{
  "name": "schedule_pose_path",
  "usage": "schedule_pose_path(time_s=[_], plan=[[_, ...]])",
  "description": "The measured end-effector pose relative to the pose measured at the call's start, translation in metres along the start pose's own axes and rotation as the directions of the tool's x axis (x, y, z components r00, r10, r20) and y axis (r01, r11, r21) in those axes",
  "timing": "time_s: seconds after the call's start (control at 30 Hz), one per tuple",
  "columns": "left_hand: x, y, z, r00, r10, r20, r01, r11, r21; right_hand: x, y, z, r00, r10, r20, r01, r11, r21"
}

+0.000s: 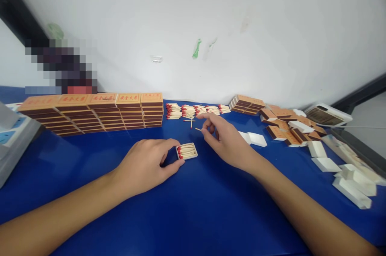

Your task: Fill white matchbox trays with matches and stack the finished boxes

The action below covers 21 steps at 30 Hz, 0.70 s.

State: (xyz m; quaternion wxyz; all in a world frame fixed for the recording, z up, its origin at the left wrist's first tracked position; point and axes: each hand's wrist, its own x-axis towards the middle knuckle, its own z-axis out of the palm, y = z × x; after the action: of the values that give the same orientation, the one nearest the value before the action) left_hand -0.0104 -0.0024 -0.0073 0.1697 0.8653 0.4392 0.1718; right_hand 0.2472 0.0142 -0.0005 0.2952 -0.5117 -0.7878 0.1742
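My left hand (149, 163) pinches the left end of a small white matchbox tray (196, 154) between thumb and index finger. Red-tipped matches (188, 151) lie side by side in the tray, heads to the left. To the right and a little farther back, my right hand (221, 137) is closed with the fingers curled. A thin pale matchstick (198, 129) sticks out at its thumb tip; its other end is hidden. Just beyond, a couple of loose matches (191, 122) lie crossed on the blue table. Behind them several heaps of matches (188, 111) form a row along the wall.
Stacked matchboxes (120, 111) stand at the back left. A smaller matchbox stack (247, 104) and scattered matchbox sleeves (282, 123) lie to the right. White trays (352, 191) sit by the right edge, one tray (256, 139) near my right wrist. A phone-like white object (328, 113) lies behind.
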Motion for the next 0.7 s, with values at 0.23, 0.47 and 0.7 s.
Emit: schedule_pose_path(time_s=[0.23, 0.47, 0.7], plan=[[0.000, 0.000, 0.000, 1.000, 0.002, 0.000, -0.002, 1.000, 0.001, -0.004, -0.004, -0.001, 0.997, -0.018, 0.075, 0.021, 0.999, -0.036], [0.000, 0.000, 0.000, 1.000, 0.013, -0.016, -0.013, 1.000, -0.005, -0.003, -0.013, -0.005, 0.987, 0.158, 0.037, -0.161, 0.923, 0.350], [-0.001, 0.002, -0.001, 1.000, 0.001, -0.023, -0.002, 1.000, -0.025, -0.012, -0.021, 0.011, 0.971, 0.178, 0.157, -0.229, 0.871, 0.434]])
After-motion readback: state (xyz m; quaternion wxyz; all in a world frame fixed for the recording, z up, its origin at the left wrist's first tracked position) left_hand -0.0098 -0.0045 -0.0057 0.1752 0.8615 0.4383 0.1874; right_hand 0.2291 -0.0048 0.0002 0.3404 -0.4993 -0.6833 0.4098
